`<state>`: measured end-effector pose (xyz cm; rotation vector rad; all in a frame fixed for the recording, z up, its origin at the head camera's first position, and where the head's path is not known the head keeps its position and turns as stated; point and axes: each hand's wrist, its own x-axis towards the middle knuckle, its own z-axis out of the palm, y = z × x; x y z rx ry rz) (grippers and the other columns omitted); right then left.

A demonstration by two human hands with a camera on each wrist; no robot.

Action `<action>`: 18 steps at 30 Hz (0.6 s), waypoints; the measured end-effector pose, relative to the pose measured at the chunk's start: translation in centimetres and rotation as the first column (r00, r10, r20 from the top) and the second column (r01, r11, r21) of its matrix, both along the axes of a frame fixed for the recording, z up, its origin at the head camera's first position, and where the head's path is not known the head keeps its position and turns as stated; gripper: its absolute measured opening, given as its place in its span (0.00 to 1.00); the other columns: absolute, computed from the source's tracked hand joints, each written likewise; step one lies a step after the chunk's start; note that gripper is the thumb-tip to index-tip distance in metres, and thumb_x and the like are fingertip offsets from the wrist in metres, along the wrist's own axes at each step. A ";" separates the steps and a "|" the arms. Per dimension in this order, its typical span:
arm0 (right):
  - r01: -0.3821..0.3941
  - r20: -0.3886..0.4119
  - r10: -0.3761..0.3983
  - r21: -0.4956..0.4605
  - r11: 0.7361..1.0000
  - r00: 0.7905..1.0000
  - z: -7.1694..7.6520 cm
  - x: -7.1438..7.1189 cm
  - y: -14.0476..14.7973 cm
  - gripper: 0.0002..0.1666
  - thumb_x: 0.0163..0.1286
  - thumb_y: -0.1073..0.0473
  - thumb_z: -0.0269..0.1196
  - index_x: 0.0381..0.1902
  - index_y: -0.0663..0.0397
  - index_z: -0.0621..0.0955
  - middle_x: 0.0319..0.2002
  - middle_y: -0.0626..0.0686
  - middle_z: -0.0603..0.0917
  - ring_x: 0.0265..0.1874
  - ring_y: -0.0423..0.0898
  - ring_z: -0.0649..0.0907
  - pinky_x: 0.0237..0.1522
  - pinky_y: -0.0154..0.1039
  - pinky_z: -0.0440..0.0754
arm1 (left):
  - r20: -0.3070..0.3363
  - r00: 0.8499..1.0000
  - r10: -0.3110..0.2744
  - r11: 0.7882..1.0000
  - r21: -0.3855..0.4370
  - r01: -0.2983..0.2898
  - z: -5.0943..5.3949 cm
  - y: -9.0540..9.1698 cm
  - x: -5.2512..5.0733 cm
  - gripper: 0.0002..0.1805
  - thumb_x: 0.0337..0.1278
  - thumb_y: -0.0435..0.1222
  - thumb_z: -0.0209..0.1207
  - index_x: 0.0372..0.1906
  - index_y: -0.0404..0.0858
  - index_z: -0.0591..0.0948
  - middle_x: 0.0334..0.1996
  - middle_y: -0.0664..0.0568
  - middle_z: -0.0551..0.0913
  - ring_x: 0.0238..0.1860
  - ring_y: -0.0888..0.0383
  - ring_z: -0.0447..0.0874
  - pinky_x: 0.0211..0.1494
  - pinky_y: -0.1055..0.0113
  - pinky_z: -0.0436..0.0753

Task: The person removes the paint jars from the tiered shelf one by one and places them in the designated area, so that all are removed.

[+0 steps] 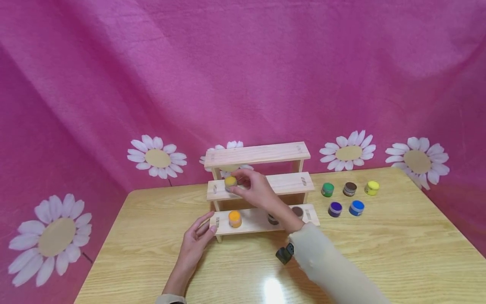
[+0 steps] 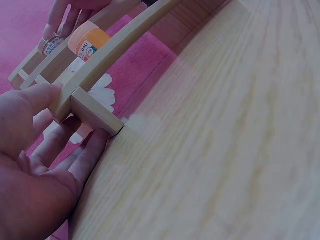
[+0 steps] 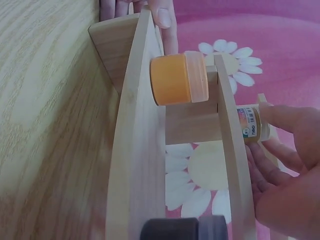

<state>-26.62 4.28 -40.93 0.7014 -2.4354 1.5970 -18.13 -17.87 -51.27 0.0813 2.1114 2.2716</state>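
Note:
A three-tier wooden shelf (image 1: 258,154) stands on the table. My right hand (image 1: 258,188) pinches a mustard-yellow jar (image 1: 230,182) at the left end of the middle tier; the right wrist view shows this jar (image 3: 251,123) against the tier, between thumb and fingers. My left hand (image 1: 195,242) holds the left end of the bottom tier, and in the left wrist view its thumb lies on the board and its fingers are around the end support (image 2: 95,112). An orange jar (image 1: 235,218) sits on the bottom tier, with a dark jar (image 1: 273,219) and a brown jar (image 1: 297,211) further right, partly behind my right forearm.
Right of the shelf on the table (image 1: 383,236) stand a green jar (image 1: 328,189), a dark brown jar (image 1: 349,188), a yellow jar (image 1: 372,188), a purple jar (image 1: 335,209) and a blue jar (image 1: 356,207). A pink curtain with daisies hangs behind.

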 end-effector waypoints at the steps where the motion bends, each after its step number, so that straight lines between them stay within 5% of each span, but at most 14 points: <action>1: 0.002 -0.001 -0.002 0.004 1.000 1.000 0.0 0.0 -0.1 0.23 0.63 0.65 0.75 0.55 0.66 0.83 0.46 0.58 0.86 0.44 0.53 0.86 0.49 0.45 0.86 | -0.003 1.000 -0.003 1.000 -0.006 0.003 0.0 0.0 0.0 0.29 0.71 0.33 0.63 0.73 0.36 0.72 0.67 0.36 0.76 0.64 0.49 0.79 0.61 0.66 0.81; 18: 0.012 -0.004 -0.012 -0.004 1.000 1.000 0.5 0.4 0.2 0.20 0.63 0.63 0.75 0.52 0.61 0.85 0.44 0.54 0.87 0.42 0.48 0.87 0.50 0.39 0.86 | 0.007 1.000 -0.002 1.000 0.001 0.002 0.0 -0.1 -0.1 0.30 0.70 0.34 0.64 0.73 0.35 0.71 0.67 0.36 0.76 0.65 0.47 0.79 0.62 0.65 0.81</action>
